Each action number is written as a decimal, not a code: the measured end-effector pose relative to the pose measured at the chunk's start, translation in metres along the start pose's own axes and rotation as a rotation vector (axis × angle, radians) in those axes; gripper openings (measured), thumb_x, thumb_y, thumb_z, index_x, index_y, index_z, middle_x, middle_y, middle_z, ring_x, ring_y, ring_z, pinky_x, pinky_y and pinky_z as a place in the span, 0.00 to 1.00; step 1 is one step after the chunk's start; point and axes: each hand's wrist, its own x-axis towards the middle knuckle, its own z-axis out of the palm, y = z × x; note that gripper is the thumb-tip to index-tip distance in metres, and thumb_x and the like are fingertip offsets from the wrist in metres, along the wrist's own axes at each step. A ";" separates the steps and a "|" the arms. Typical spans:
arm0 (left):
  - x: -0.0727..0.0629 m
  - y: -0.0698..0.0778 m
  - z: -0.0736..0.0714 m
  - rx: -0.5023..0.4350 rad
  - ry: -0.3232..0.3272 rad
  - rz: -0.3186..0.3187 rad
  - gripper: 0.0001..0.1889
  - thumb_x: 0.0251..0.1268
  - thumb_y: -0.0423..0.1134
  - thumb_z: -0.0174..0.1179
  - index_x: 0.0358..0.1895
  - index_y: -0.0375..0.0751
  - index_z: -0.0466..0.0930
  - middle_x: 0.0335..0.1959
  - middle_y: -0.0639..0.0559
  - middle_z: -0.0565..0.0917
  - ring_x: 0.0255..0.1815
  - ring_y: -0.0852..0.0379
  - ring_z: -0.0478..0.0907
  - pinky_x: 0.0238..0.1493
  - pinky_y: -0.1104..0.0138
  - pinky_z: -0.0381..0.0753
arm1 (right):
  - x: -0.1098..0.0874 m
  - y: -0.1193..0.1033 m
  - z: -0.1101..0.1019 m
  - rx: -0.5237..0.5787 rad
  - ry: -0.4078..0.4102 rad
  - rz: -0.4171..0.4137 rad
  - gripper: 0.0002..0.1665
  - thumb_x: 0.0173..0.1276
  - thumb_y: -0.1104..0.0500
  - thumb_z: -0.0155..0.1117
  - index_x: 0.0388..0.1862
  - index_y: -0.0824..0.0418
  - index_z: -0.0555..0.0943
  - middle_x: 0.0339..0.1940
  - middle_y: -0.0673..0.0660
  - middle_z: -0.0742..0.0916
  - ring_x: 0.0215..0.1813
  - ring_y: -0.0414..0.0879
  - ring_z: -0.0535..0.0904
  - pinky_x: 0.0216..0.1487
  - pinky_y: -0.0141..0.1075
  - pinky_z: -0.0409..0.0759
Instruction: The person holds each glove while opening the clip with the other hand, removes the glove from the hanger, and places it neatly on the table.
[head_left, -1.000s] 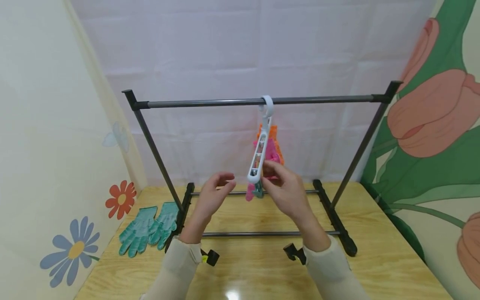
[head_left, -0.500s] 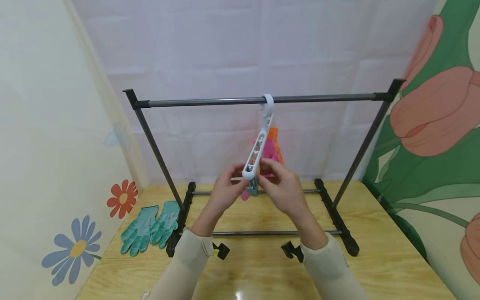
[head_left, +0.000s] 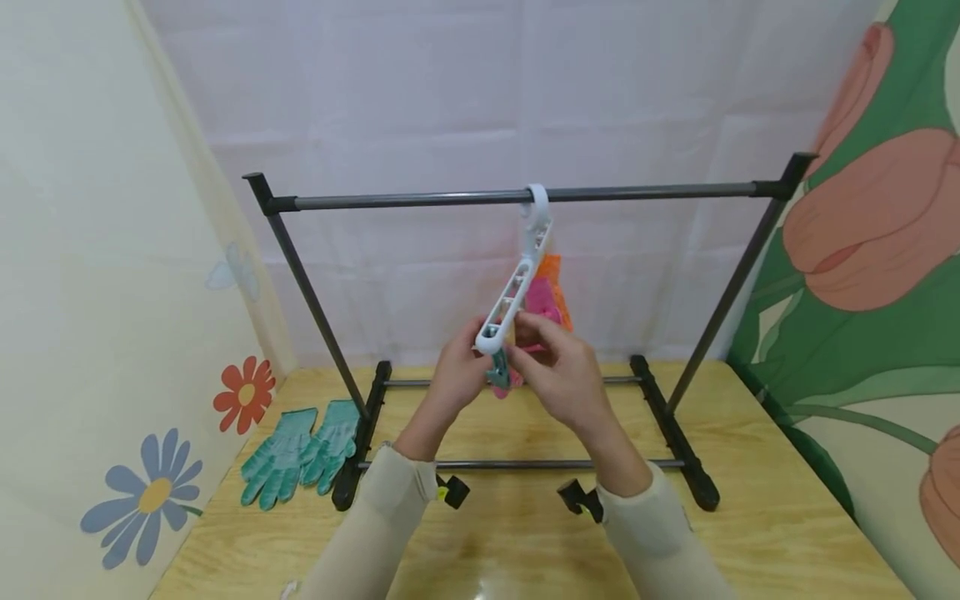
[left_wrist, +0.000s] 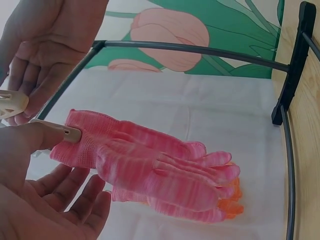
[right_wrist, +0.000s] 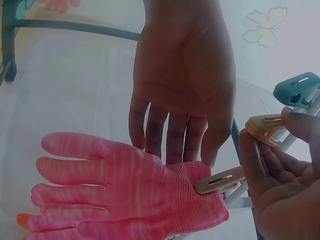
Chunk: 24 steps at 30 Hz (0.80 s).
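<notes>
In the head view a white clip hanger (head_left: 516, 287) hangs end-on from the bar, with a teal clip (head_left: 498, 371) at its near end. My right hand (right_wrist: 290, 200) pinches a cream clip (right_wrist: 263, 127) between thumb and index finger. Another beige clip (right_wrist: 220, 180) grips the cuff of a pink striped glove (right_wrist: 130, 190). My left hand (left_wrist: 55, 195) has its thumb (left_wrist: 47, 136) touching that beige clip, while its other fingers lie loosely spread under the cuff. An orange glove (left_wrist: 232, 205) shows behind the pink pair, mostly hidden.
A black rack (head_left: 420, 200) stands on the wooden table (head_left: 525, 550), its two feet joined by low rails. A pair of teal gloves (head_left: 277, 458) lies left of the rack. Behind it hangs a white cloth (head_left: 390, 100).
My left hand has moved right and in to the hanger. The hanger's near end has swung a little left, and my right hand has shifted slightly left with it.
</notes>
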 end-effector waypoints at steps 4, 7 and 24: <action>0.005 0.001 0.001 0.023 0.025 0.028 0.24 0.60 0.26 0.61 0.62 0.36 0.78 0.47 0.40 0.83 0.40 0.52 0.76 0.40 0.64 0.78 | 0.001 -0.002 0.000 -0.001 0.005 -0.004 0.21 0.67 0.69 0.69 0.59 0.68 0.81 0.43 0.61 0.89 0.45 0.51 0.86 0.47 0.38 0.86; 0.008 0.001 0.002 0.020 0.034 0.042 0.27 0.56 0.23 0.60 0.62 0.35 0.78 0.49 0.39 0.84 0.46 0.49 0.76 0.48 0.59 0.78 | 0.001 -0.003 0.000 0.004 0.004 0.000 0.21 0.67 0.69 0.70 0.59 0.68 0.81 0.42 0.61 0.89 0.44 0.50 0.86 0.46 0.36 0.86; 0.015 -0.001 0.004 -0.031 0.025 0.086 0.25 0.53 0.17 0.58 0.57 0.31 0.79 0.39 0.42 0.80 0.40 0.51 0.72 0.42 0.65 0.71 | 0.001 -0.003 -0.002 0.000 -0.023 0.026 0.23 0.67 0.69 0.69 0.60 0.67 0.80 0.43 0.60 0.88 0.45 0.50 0.85 0.47 0.35 0.86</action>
